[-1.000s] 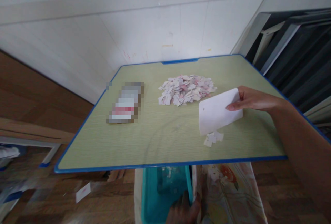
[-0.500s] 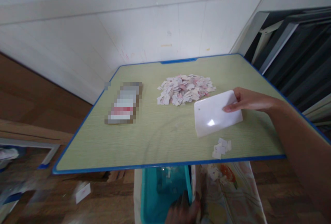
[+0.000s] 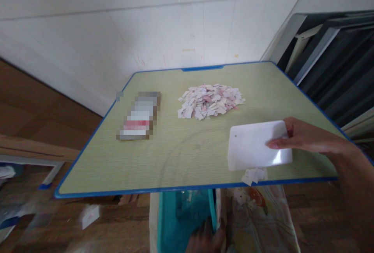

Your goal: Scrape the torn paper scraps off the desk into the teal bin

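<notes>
My right hand (image 3: 295, 138) pinches the right end of a white plastic scraper (image 3: 254, 147), a flat sheet with rounded corners and a small hole. Its lower edge touches or hovers just over a few paper scraps (image 3: 254, 176) at the table's front edge, some of them jutting past the blue rim. A larger heap of torn white and pinkish paper scraps (image 3: 209, 101) lies farther back on the table (image 3: 175, 159). Below the table, my left hand (image 3: 206, 237), dim and partly cut off, is closed at the right rim of a teal bin (image 3: 168, 222).
A pixelated flat rectangular item (image 3: 138, 116) lies on the table's left part. Patterned cloth (image 3: 263, 214) with scraps on it is beneath the front edge, right of the bin. Dark panels (image 3: 336, 50) lean at the right; a white wall (image 3: 163, 30) stands behind.
My right hand has brought the scraper toward me and to the right, onto the small scraps. Those scraps have shifted to the front edge. My left hand stays by the bin.
</notes>
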The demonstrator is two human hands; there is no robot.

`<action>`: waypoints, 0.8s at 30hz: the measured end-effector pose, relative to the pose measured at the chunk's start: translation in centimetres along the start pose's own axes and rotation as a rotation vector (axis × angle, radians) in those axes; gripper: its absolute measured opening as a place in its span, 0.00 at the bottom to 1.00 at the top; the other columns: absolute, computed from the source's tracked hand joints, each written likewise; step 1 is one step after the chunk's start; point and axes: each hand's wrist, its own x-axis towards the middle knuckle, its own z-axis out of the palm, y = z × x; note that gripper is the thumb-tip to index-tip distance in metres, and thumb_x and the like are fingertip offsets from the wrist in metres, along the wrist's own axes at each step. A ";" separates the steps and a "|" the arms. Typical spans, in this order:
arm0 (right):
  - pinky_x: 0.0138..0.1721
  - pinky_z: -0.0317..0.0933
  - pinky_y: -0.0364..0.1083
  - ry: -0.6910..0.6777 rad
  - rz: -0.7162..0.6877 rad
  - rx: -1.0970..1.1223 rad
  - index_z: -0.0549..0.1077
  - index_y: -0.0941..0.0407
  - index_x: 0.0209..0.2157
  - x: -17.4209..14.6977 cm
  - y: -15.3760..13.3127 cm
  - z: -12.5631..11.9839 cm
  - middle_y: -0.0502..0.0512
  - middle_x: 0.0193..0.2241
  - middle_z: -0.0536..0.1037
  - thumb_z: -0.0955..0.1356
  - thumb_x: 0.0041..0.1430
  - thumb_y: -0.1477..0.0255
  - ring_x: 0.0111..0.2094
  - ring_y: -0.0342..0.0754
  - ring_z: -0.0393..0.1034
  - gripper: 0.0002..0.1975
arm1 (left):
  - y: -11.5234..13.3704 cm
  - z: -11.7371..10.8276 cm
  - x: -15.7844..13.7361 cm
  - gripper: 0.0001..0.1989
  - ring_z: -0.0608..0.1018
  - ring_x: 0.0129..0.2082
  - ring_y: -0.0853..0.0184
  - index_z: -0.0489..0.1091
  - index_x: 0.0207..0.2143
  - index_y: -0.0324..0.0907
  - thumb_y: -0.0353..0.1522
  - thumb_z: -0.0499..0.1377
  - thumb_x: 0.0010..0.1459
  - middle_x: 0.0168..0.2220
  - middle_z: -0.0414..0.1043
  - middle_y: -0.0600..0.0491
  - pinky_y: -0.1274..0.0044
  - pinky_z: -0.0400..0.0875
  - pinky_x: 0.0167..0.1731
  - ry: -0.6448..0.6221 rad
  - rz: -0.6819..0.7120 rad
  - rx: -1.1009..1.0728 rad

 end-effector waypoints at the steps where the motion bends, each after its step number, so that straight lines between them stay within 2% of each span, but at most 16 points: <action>1: 0.18 0.50 0.38 0.024 0.014 -0.002 0.70 0.60 0.18 -0.5 0.3 0.3 0.48 0.16 0.67 0.67 0.41 0.70 0.18 0.40 0.59 0.07 | 0.0 0.1 -0.1 0.25 0.72 0.21 0.66 0.62 0.41 0.48 0.25 0.59 0.37 0.29 0.71 0.51 0.79 0.67 0.15 -0.004 -0.007 0.012; 7: 0.19 0.51 0.41 0.086 0.023 0.038 0.71 0.57 0.21 -2.2 1.1 1.7 0.48 0.17 0.67 0.68 0.39 0.69 0.19 0.43 0.60 0.05 | -0.2 0.0 0.0 0.25 0.72 0.20 0.66 0.61 0.42 0.48 0.26 0.60 0.38 0.29 0.70 0.52 0.79 0.67 0.16 -0.074 -0.007 -0.025; 11: 0.20 0.54 0.41 0.138 -0.035 0.081 0.72 0.53 0.23 -2.8 1.3 2.5 0.46 0.18 0.69 0.68 0.39 0.71 0.20 0.43 0.61 0.04 | -0.3 -0.5 0.2 0.25 0.72 0.22 0.66 0.62 0.41 0.48 0.24 0.60 0.37 0.30 0.70 0.51 0.79 0.68 0.17 -0.048 -0.004 -0.022; 14: 0.23 0.57 0.41 0.173 -0.063 0.071 0.73 0.50 0.26 -3.0 1.7 2.8 0.46 0.21 0.72 0.67 0.41 0.71 0.22 0.44 0.64 0.05 | -0.3 -0.3 0.1 0.25 0.72 0.23 0.66 0.60 0.43 0.47 0.24 0.58 0.40 0.31 0.70 0.51 0.79 0.68 0.18 -0.082 -0.005 -0.031; 20: 0.26 0.60 0.42 0.171 -0.114 0.010 0.73 0.47 0.26 -3.1 1.9 2.8 0.44 0.23 0.74 0.67 0.41 0.73 0.25 0.47 0.67 0.07 | 0.1 1.1 -0.7 0.27 0.73 0.23 0.65 0.59 0.45 0.49 0.26 0.58 0.40 0.32 0.70 0.49 0.77 0.68 0.18 -0.064 -0.044 -0.002; 24: 0.26 0.61 0.42 0.179 -0.117 0.030 0.73 0.47 0.28 -3.3 1.8 3.0 0.44 0.26 0.75 0.67 0.41 0.73 0.27 0.47 0.68 0.09 | 0.0 0.8 -0.6 0.27 0.73 0.24 0.65 0.59 0.45 0.51 0.26 0.58 0.40 0.34 0.70 0.50 0.78 0.68 0.19 -0.095 -0.055 0.045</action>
